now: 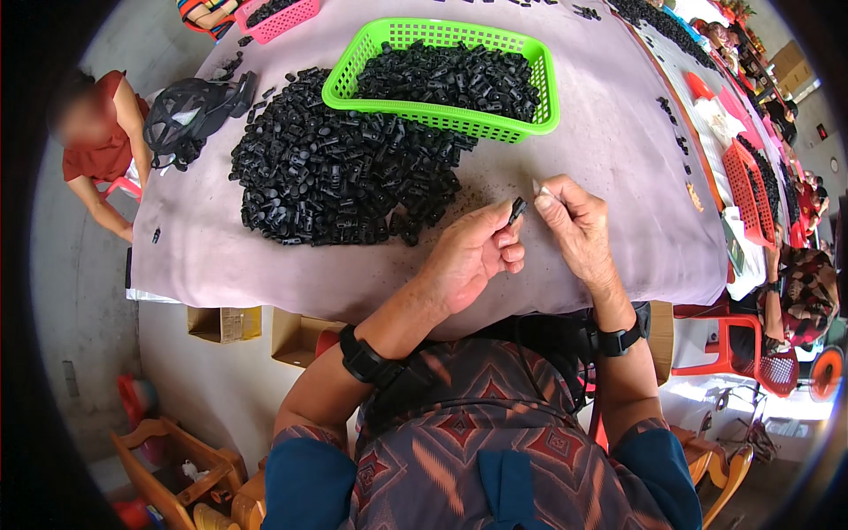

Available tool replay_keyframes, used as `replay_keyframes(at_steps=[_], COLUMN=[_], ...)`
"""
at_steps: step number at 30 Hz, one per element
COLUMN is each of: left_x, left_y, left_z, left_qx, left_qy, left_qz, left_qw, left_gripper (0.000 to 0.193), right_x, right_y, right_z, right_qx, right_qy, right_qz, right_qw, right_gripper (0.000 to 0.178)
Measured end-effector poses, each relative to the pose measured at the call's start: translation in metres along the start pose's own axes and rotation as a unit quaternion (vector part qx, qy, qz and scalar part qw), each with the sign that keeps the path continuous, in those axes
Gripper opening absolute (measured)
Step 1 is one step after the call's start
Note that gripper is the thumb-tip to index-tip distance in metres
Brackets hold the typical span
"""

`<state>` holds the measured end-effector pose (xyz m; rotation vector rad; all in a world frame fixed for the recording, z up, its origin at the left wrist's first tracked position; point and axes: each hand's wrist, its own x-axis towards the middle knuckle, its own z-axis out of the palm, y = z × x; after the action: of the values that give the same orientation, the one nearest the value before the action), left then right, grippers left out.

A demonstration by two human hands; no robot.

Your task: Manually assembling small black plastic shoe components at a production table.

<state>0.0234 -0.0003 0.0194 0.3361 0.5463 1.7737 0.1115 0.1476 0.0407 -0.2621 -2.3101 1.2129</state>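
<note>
The work area is a room with a grey floor [93,327], where a broad tabletop [618,115] in pale mauve extends in front of the wearer. A seated person in a red top [110,110] is located at the left edge; a black mesh cap [181,119] lies on the near side of that person. A large heap of black parts [340,172] occupies the left-centre of the surface. A green basket [424,107] with perforated walls, loaded with more of the same black parts, stands directly behind the heap, its near left corner adjoining it. The left hand [473,256] is positioned to the right of the heap, above the near section of the surface. Its grip is closed: thumb and fingers pinch one small black part [518,210], which projects from the fingertips. The right hand [576,231] is located just beside it, apart from the part. Its grip is also closed, thumb against forefinger, on a small pointed piece [535,186]; the exact kind cannot be determined. Each wrist carries a black band. A red basket [742,199] is located at the far right, beyond the tabletop's orange-brown edge strip.
</note>
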Motion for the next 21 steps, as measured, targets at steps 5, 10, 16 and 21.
replay_keyframes(at_steps=[5, 10, 16, 21], left_x=[0.0, 0.001, 0.002, 0.0], left_y=[0.001, -0.002, -0.004, -0.004], left_z=[0.001, -0.002, -0.009, -0.004], left_qx=[0.012, 0.007, -0.003, 0.021], left_qy=[0.033, 0.041, 0.008, 0.055], left_qz=[-0.001, -0.022, -0.036, -0.035], left_qw=[0.999, 0.999, 0.999, 0.998], left_gripper=[0.023, 0.02, 0.021, 0.023], right_x=[-0.002, -0.002, 0.0, -0.001], right_y=[-0.01, -0.008, -0.014, -0.019], right_z=[0.01, 0.012, 0.011, 0.01], right_qx=[0.211, 0.215, 0.253, 0.206], right_qy=[-0.045, -0.077, -0.09, -0.09], right_qz=[0.01, 0.041, 0.064, 0.082], right_qw=[0.976, 0.973, 0.961, 0.971], right_gripper=[0.012, 0.01, 0.004, 0.006])
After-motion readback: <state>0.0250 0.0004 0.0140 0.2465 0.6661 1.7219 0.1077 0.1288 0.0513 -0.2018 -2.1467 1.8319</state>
